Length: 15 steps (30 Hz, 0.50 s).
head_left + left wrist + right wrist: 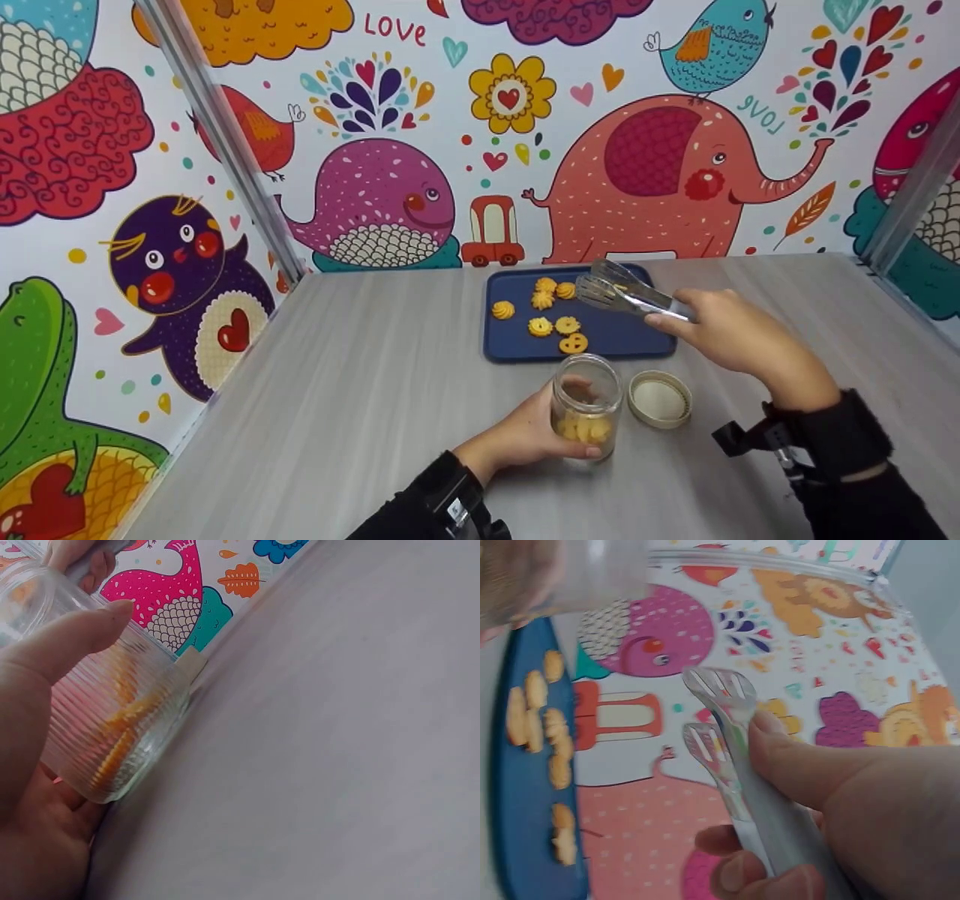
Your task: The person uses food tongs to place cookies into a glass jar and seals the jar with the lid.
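My left hand (pixel 521 431) grips a clear ribbed glass jar (pixel 609 409), which stands open-mouthed on the table with yellow cookies (pixel 585 429) in its lower part. In the left wrist view the thumb lies across the side of the jar (pixel 157 735). My right hand (pixel 739 330) holds metal tongs (pixel 637 296) above the right part of a blue tray (pixel 622 345). The right wrist view shows the slotted ends of the tongs (pixel 739 701) apart, with nothing visible between them. Several cookies (pixel 540 326) of different shapes lie on the tray, mostly left and centre.
A round pale lid (pixel 660 401) lies on the grey table (pixel 337 390), just right of the jar. Behind the tray rises a wall (pixel 495 225) printed with cartoon animals. Another printed panel (pixel 165 270) borders the left side.
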Each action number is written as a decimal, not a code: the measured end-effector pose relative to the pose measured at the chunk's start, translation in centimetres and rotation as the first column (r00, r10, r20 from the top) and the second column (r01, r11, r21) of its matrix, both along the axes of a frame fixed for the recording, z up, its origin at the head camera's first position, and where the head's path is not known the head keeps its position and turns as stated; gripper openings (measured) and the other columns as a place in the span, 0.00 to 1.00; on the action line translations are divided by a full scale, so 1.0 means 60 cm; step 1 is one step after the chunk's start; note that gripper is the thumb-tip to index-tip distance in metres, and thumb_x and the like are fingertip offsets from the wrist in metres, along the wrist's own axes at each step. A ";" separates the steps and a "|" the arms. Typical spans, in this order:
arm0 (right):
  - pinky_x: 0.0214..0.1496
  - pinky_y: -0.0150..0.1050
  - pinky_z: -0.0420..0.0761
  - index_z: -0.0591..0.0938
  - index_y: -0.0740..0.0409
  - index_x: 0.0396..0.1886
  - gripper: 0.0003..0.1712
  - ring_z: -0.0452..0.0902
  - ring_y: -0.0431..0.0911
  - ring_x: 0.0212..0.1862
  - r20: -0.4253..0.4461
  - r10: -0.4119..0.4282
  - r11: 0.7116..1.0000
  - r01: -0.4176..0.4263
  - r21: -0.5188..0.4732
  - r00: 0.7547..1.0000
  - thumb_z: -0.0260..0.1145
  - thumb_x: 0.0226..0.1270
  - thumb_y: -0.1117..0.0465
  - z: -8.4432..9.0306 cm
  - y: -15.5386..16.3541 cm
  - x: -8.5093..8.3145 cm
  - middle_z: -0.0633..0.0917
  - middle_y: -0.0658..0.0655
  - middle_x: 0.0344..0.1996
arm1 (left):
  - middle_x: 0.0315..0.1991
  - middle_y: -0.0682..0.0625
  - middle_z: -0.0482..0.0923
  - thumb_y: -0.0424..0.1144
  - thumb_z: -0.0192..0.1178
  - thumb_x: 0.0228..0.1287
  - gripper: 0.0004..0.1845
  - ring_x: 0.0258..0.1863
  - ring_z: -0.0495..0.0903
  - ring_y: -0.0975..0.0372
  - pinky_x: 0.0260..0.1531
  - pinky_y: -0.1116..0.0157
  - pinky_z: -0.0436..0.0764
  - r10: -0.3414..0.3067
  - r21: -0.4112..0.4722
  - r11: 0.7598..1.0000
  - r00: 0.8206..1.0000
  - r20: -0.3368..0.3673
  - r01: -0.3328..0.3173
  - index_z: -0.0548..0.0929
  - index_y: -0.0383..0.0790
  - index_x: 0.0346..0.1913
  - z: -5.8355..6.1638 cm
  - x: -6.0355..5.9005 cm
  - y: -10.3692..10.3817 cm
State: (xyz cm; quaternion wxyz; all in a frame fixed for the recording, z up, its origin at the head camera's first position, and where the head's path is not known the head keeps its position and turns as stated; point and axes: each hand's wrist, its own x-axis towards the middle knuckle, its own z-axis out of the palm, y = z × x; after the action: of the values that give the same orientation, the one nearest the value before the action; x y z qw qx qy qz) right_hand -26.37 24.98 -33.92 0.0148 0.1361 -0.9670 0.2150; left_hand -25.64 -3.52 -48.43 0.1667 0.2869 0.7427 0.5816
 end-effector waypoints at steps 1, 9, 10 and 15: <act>0.28 0.42 0.71 0.82 0.67 0.48 0.32 0.73 0.48 0.28 0.002 -0.007 1.000 0.007 0.000 1.000 0.67 0.76 0.38 -0.008 -0.003 -0.005 0.79 0.54 0.26 | 0.65 0.58 0.77 0.35 0.83 0.54 0.41 0.64 0.76 0.67 0.71 0.64 0.68 -0.003 0.002 1.000 1.000 -0.001 0.003 0.73 0.50 0.68 0.000 0.000 0.000; 0.40 0.53 0.81 0.82 0.75 0.52 0.39 0.79 0.54 0.36 0.111 -0.020 0.999 0.015 0.051 0.994 0.63 0.78 0.37 -0.069 -0.025 -0.037 0.83 0.62 0.34 | 0.64 0.62 0.77 0.38 0.83 0.53 0.41 0.64 0.76 0.68 0.72 0.63 0.67 0.001 -0.010 1.000 1.000 0.011 -0.001 0.72 0.56 0.68 0.001 0.000 -0.002; 0.42 0.55 0.81 0.82 0.76 0.53 0.39 0.79 0.55 0.38 0.124 -0.023 0.998 0.016 0.058 0.992 0.63 0.79 0.37 -0.075 -0.028 -0.039 0.84 0.63 0.35 | 0.64 0.63 0.77 0.38 0.83 0.53 0.41 0.64 0.76 0.69 0.72 0.63 0.66 0.001 -0.012 1.000 1.000 0.013 0.000 0.72 0.57 0.68 0.002 0.000 -0.002; 0.47 0.60 0.82 0.83 0.75 0.46 0.37 0.82 0.58 0.40 0.123 -0.017 0.996 0.006 0.088 0.992 0.63 0.79 0.38 -0.097 -0.037 -0.043 0.84 0.65 0.35 | 0.63 0.64 0.77 0.38 0.83 0.53 0.41 0.64 0.76 0.69 0.72 0.63 0.66 -0.006 -0.004 1.000 1.000 0.007 0.006 0.72 0.58 0.68 0.003 0.002 0.000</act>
State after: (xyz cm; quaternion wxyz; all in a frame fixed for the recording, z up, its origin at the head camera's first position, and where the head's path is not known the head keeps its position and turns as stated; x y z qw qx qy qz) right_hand -28.95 22.76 -39.73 -0.0499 0.1174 -0.9753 0.1804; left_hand -25.54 -3.54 -48.26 0.1714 0.2867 0.7427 0.5804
